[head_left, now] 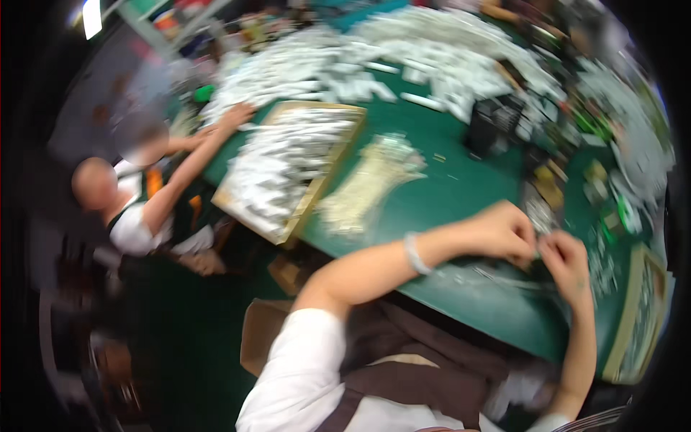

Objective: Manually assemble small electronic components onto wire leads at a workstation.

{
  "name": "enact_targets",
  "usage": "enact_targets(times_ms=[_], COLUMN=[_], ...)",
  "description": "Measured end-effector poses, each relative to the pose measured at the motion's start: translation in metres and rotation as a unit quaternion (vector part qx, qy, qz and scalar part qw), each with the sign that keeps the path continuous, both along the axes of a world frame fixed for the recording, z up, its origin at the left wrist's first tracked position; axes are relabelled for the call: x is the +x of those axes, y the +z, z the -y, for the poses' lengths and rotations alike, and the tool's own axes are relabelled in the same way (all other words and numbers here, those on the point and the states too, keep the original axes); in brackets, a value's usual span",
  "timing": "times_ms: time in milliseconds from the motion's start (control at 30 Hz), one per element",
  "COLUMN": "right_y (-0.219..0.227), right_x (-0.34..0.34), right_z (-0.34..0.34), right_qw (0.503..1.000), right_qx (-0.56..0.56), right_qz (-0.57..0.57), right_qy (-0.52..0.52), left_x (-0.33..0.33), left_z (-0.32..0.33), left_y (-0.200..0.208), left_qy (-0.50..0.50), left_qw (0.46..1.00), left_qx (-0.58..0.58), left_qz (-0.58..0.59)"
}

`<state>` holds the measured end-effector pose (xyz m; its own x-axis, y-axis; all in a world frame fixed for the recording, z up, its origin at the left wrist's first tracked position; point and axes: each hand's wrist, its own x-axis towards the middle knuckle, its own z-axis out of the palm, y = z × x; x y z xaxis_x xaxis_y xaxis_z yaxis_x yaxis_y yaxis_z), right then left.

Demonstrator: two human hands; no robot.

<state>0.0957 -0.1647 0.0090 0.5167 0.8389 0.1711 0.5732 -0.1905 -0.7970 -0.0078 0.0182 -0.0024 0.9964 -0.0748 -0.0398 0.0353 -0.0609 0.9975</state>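
Over the right part of the green table (461, 180), my left hand (500, 234) and my right hand (565, 263) are close together with their fingers pinched. Whatever they hold between the fingertips is too small and blurred to name. A white band (415, 253) circles my left wrist. Just beyond my hands lies a small cluster of shiny, pale pieces (538, 212). Thin, light strips (497, 277) rest on the tabletop below my left hand.
A shallow box (327, 173) of white pieces stands left, beside a clear bag of yellowish pieces (360, 187). White tubes (446, 43) pile up behind. A black container (493, 122) stands farther right. Another person's hand (241, 114) reaches towards the pile. A tray (626, 324) sits far right.
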Motion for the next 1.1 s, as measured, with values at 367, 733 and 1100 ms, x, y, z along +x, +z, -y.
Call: enact_targets(times_ms=[367, 733, 1100], right_y=[0.006, 0.001, 0.004], right_x=[0.013, 0.007, 0.009], right_z=[0.005, 0.003, 0.002], right_qw=[0.998, 0.996, 0.961], right_qx=[0.058, 0.085, 0.046], right_qz=[-0.019, -0.014, -0.271], right_qy=[-0.015, 0.006, -0.019], left_x=[0.007, 0.007, -0.004], left_z=[-0.022, -0.016, 0.019], left_y=[-0.001, -0.009, 0.0], left_qy=[-0.009, -0.011, 0.13], left_qw=[0.951, 0.928, 0.984], left_qx=[-0.258, -0.321, 0.065], left_qz=[-0.168, -0.187, 0.103])
